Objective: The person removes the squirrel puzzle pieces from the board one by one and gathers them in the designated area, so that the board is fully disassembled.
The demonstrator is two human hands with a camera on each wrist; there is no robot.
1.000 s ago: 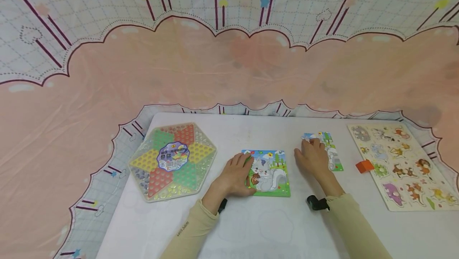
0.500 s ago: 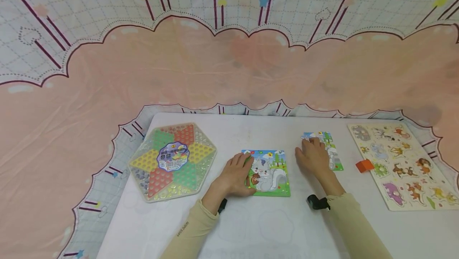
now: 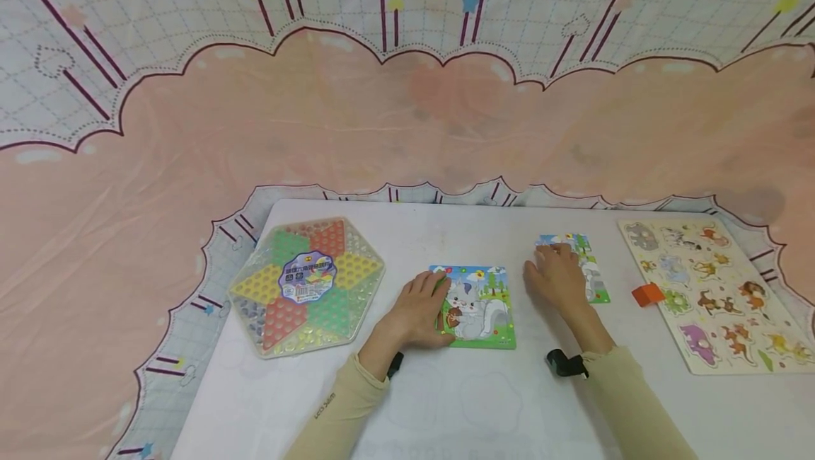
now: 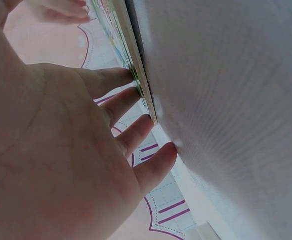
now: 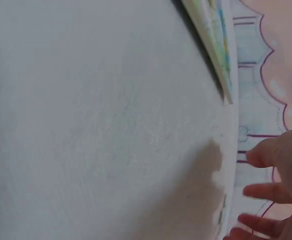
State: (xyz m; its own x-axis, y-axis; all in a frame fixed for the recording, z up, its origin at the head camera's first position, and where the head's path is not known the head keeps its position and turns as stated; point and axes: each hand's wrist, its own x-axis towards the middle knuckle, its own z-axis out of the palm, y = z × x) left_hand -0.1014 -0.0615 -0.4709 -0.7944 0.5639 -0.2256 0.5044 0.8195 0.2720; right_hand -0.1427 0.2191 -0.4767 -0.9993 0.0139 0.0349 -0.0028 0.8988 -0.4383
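- Squirrel board (image 3: 480,311): lies flat on the white table (image 3: 471,403), just right of and below the centre of the head view, picture face up.
- Handling, as judged: thin, stiff and light; the pale edge seen in the left wrist view suggests wood or thick card. The printed face may be slippery. Best hold is by two opposite edges; whether it has loose pieces cannot be told.
- Left hand (image 3: 417,315): laid over the board's left side, fingers extended and a little spread. In the left wrist view some fingertips meet the board's edge, while the lowest reaches past its corner. It touches without clasping.
- Right hand (image 3: 560,279): right of centre in the head view, over the left part of the squirrel card (image 3: 595,276). Fingers loosely bent and apart, nothing seen grasped; contact with the card cannot be confirmed.
- Squirrel card: lies at an angle, partly hidden; appears thin and light, best taken by its exposed right edge.
- Orange block (image 3: 648,295): right of the card, at the left edge of the animal board (image 3: 694,286), which fills the far right.
- Hexagonal game (image 3: 308,277): left of centre, well apart from the card.
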